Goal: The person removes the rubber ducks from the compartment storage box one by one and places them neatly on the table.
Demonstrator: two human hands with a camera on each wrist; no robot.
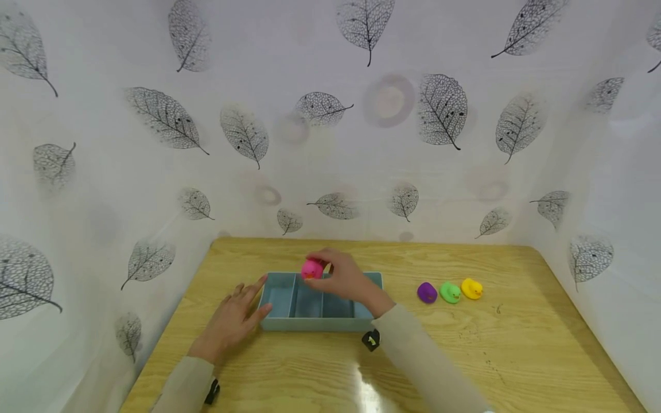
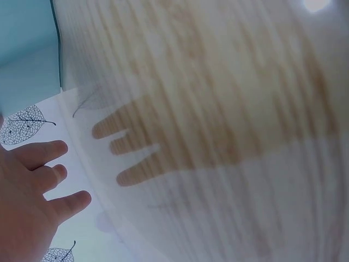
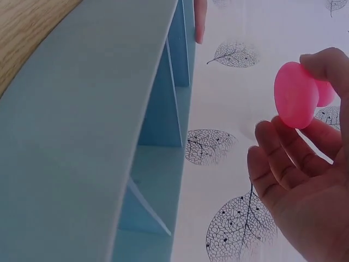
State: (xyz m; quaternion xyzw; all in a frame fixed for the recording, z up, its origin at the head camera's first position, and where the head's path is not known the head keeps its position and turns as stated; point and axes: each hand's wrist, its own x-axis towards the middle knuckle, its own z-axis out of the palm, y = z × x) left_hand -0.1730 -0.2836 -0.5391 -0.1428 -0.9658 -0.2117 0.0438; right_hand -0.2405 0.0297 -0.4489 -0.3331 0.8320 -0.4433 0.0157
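Note:
My right hand (image 1: 347, 281) pinches a pink rubber duck (image 1: 312, 269) between thumb and fingers, above the second compartment from the left of a blue-grey divided tray (image 1: 320, 325). In the right wrist view the pink duck (image 3: 297, 95) sits between thumb and fingertips, with the other fingers of the right hand (image 3: 305, 191) loosely bent. My left hand (image 1: 229, 318) lies at the tray's left end, its index fingertip at the far corner and its thumb at the near left side. The left wrist view shows the left hand (image 2: 27, 191) with fingers spread.
To the right of the tray, a purple duck (image 1: 427, 292), a green duck (image 1: 451, 292) and a yellow duck (image 1: 472, 288) stand in a row on the wooden table (image 1: 299, 373). A white leaf-patterned sheet (image 1: 330, 155) surrounds the table at the back and sides.

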